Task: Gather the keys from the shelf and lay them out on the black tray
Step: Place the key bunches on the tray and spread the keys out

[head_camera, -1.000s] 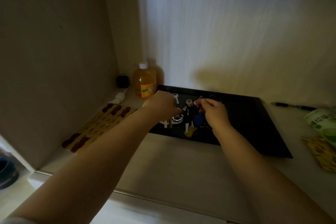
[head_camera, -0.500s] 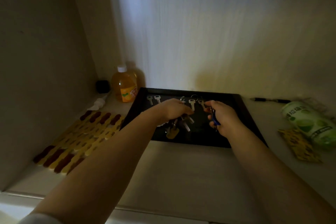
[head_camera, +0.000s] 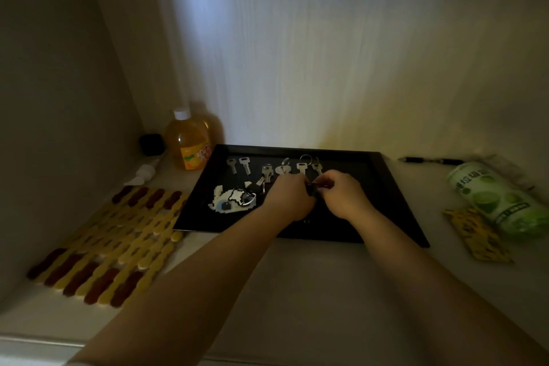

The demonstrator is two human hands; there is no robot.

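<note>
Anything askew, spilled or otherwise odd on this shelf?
Nothing spilled or broken. The green can lies on its side right of the black tray, and the white pump head lies loose beside the capped orange bottle.

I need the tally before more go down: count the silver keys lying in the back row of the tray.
6. Two lie side by side at the left, one at mid-row, and three with rings on the right. The hands may hide more.

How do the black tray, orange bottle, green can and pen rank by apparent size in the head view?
1. black tray
2. green can, nearer, so unsure against the bottle
3. orange bottle
4. pen
</note>
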